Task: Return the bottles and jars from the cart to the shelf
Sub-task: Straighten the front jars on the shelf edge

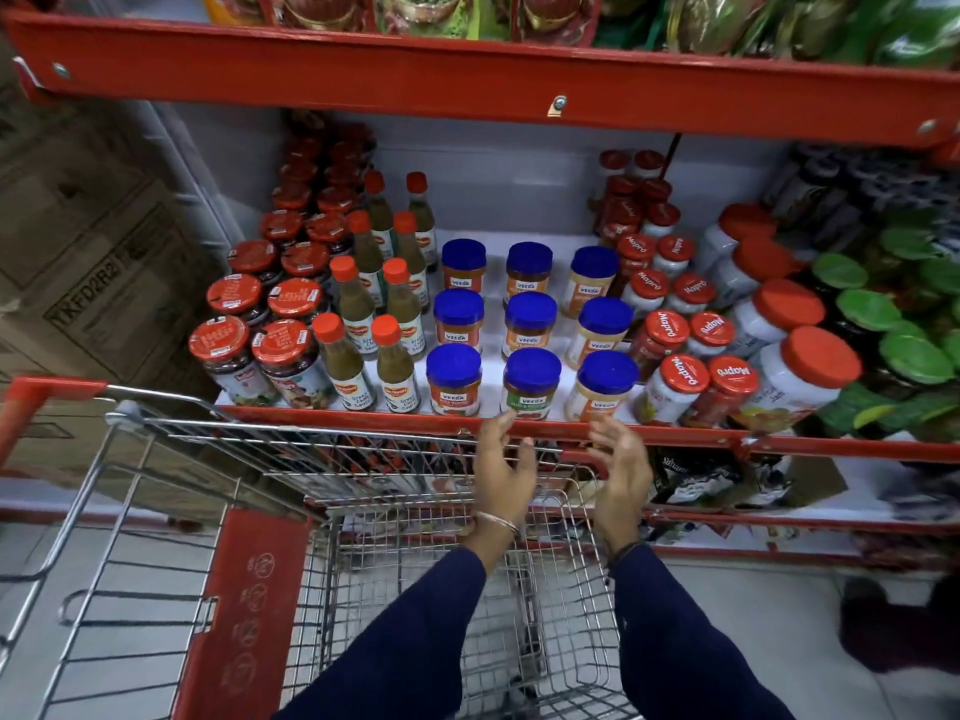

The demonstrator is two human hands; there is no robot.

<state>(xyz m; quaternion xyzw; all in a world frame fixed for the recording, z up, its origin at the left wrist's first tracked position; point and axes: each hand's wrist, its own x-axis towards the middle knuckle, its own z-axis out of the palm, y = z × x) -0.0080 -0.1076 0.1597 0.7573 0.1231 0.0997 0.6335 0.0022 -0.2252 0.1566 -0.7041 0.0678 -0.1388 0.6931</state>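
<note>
Just ahead, cart (pixel 363 459) rim before shelf (pixel 675 439) edge

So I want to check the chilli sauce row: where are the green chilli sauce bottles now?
In the head view, the green chilli sauce bottles stand left of centre on the shelf, between the red-lidded jars and the blue-lidded jars.

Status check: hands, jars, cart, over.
Left hand and right hand open, empty. Blue-lidded glass jars on red shelf. Wire cart looks empty. Nothing blocking.
</note>
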